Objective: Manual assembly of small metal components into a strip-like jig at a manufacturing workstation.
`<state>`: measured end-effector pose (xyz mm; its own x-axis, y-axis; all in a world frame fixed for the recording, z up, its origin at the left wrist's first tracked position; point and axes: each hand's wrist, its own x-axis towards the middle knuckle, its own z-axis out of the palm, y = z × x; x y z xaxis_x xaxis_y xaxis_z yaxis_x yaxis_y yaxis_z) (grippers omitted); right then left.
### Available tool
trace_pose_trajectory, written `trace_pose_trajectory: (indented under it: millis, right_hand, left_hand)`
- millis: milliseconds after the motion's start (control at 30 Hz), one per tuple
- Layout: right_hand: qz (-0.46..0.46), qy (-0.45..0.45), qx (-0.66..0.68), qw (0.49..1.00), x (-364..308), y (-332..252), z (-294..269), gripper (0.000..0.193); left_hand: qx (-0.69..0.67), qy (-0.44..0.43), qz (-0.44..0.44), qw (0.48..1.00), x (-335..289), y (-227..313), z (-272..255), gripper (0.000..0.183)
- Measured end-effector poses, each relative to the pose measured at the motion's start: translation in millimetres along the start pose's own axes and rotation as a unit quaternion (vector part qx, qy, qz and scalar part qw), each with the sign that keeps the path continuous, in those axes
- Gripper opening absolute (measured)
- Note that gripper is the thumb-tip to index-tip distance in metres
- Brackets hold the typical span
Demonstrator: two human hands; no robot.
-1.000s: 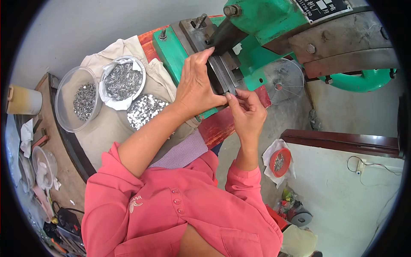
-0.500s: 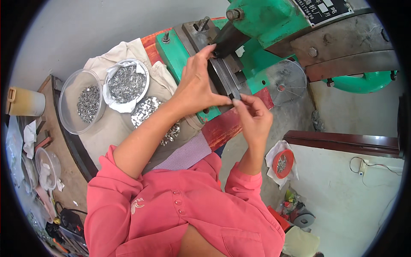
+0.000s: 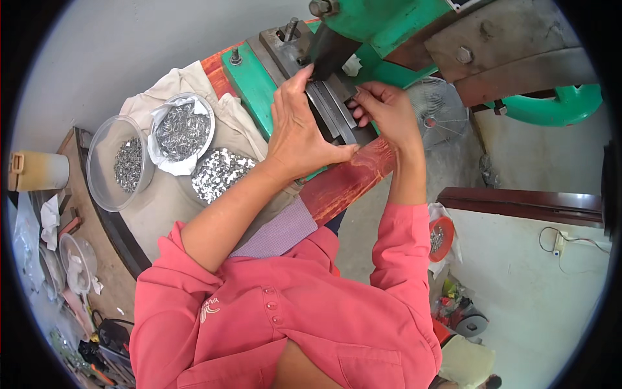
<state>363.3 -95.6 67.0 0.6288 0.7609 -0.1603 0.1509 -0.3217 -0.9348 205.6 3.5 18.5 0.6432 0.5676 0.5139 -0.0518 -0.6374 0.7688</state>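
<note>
A long grey metal bar [image 3: 332, 111] lies on the bed of a green press [image 3: 254, 87], below its dark ram [image 3: 332, 53]. My left hand [image 3: 293, 133] is open along the bar's left side, its forefinger up by the ram and its thumb stretched toward the bar's near end. On the bar's other side is my right hand [image 3: 392, 113], its fingers curled and pinched close to the bar's edge. Whatever those fingertips hold, if anything, is too small to make out.
To the left, a cloth [image 3: 152, 223] carries a clear plastic tub [image 3: 95, 165] of small metal parts, a paper-lined bowl [image 3: 208, 139] of bent metal pieces and a loose pile of shiny pieces [image 3: 220, 174]. A fan [image 3: 437, 123] and a red bowl [image 3: 447, 241] are at the right.
My right hand has left the bar's near end and moved up along its right side, fingers curling. The left hand stays beside the bar. The whole view has shifted slightly.
</note>
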Motion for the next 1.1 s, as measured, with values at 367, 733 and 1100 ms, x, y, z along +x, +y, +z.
trace_pose_trajectory:
  millis: [367,733,1100]
  right_hand:
    - [-0.095,0.124,-0.065,0.986,-51.5,0.6,19.7,0.031]
    - [-0.157,0.077,-0.304,0.937,-84.3,-3.3,45.1,0.031]
    - [-0.226,0.137,-0.407,0.874,-99.0,6.7,50.1,0.024]
  left_hand:
    - [0.008,0.017,0.016,1.000,-2.4,-5.1,3.6,0.125]
    - [-0.033,-0.005,0.041,0.999,0.3,-19.9,-3.9,0.120]
    - [-0.131,-0.136,-0.019,0.982,16.6,-21.3,-41.6,0.114]
